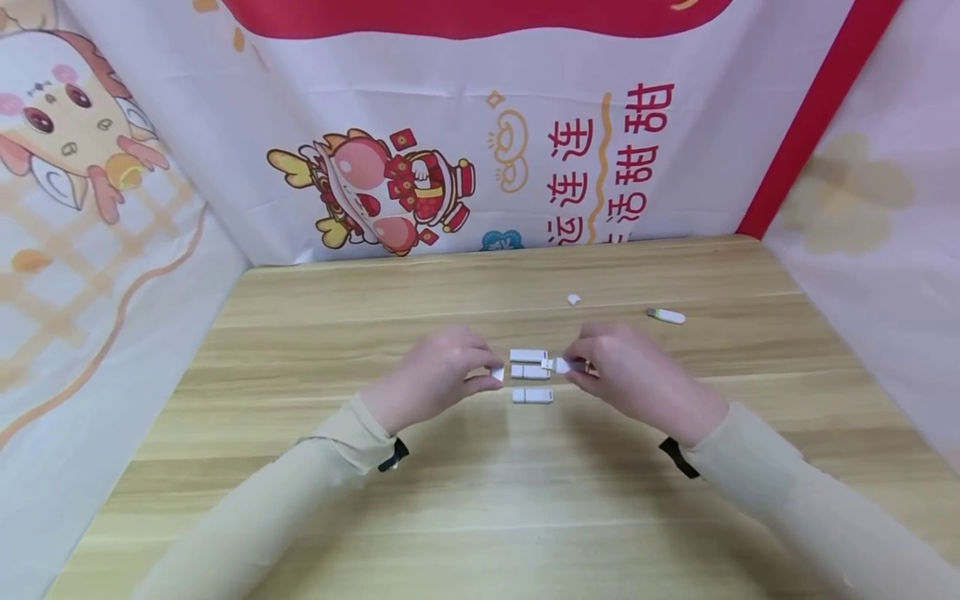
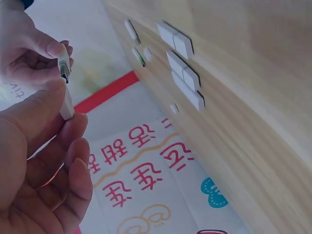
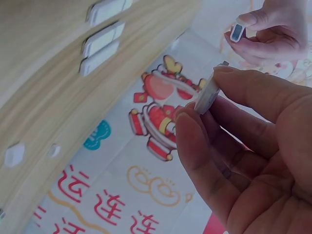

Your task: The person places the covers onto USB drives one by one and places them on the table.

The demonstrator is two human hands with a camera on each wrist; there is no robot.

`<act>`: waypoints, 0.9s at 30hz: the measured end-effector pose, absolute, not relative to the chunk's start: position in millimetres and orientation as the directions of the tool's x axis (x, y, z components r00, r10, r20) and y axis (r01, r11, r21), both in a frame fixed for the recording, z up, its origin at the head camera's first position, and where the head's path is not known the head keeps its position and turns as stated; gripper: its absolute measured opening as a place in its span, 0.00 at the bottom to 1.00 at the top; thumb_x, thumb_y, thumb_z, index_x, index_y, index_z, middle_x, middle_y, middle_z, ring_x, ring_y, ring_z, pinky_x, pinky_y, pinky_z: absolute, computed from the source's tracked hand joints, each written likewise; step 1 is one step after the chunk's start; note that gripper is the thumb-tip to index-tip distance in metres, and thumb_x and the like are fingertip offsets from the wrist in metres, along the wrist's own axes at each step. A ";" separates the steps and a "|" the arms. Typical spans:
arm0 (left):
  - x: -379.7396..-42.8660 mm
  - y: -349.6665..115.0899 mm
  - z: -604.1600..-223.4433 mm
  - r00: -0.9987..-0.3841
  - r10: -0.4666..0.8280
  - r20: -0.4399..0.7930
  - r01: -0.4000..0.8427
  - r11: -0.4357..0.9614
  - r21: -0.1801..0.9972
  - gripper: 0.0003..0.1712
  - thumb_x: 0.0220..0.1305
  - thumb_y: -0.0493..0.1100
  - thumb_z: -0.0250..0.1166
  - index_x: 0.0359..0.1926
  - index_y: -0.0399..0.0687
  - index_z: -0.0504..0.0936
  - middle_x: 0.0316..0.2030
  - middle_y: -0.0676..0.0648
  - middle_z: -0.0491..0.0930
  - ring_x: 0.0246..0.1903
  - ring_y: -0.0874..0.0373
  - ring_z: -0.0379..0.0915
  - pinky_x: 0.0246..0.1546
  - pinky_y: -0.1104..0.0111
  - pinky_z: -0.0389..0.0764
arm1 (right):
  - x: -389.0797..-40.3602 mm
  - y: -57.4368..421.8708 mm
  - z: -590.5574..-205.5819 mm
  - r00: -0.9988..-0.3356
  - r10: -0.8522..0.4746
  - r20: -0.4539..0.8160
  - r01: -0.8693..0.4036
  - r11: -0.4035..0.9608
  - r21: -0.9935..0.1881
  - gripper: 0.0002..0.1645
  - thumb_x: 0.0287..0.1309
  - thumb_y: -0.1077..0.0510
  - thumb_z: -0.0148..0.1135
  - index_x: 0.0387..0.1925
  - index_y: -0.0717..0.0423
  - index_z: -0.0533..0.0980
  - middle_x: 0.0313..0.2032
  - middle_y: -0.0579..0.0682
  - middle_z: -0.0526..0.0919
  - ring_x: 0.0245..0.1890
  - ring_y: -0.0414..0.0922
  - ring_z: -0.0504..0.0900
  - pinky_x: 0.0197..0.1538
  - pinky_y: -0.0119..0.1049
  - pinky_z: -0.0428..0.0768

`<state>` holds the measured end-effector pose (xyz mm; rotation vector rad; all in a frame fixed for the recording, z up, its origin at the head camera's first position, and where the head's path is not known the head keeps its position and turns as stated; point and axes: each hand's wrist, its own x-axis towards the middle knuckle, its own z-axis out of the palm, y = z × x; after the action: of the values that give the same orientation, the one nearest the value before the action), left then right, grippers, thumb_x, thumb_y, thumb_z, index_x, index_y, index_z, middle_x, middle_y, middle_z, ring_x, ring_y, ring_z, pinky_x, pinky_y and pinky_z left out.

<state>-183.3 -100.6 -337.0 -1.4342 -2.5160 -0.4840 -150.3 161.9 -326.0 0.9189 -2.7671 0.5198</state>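
Head view: a white cap (image 1: 497,374) is pinched between the thumb and fingertips of the left hand (image 1: 438,371), and a white USB stick (image 1: 564,365), its metal connector bared, is pinched the same way by the right hand (image 1: 630,371). Cap and stick are held apart above the wooden table (image 1: 465,533), each partly covered by fingers. Between the hands, three white sticks (image 1: 532,396) are laid side by side; the middle one is partly hidden behind the bared connector. Farther off, a green-banded stick (image 1: 670,317) is seen, and a small white piece (image 1: 573,299) that cannot be made out clearly. At the right wrist view's left edge, a dark fragment (image 3: 1,213) is cut off.
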 end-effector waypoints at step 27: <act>-124.5 -112.1 -352.8 -0.489 0.749 0.448 0.869 0.461 0.177 0.12 0.57 0.47 0.74 0.39 0.45 0.88 0.35 0.52 0.84 0.38 0.60 0.79 0.41 0.71 0.81 | -105.4 145.4 -353.2 -0.669 -0.616 0.417 -0.738 0.617 -0.273 0.09 0.49 0.63 0.77 0.33 0.59 0.84 0.32 0.44 0.80 0.29 0.37 0.79 0.33 0.28 0.80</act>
<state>-124.5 -112.1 -352.8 -1.3785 -2.4079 -0.5562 -105.4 145.4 -353.2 1.0998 -2.5618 0.6199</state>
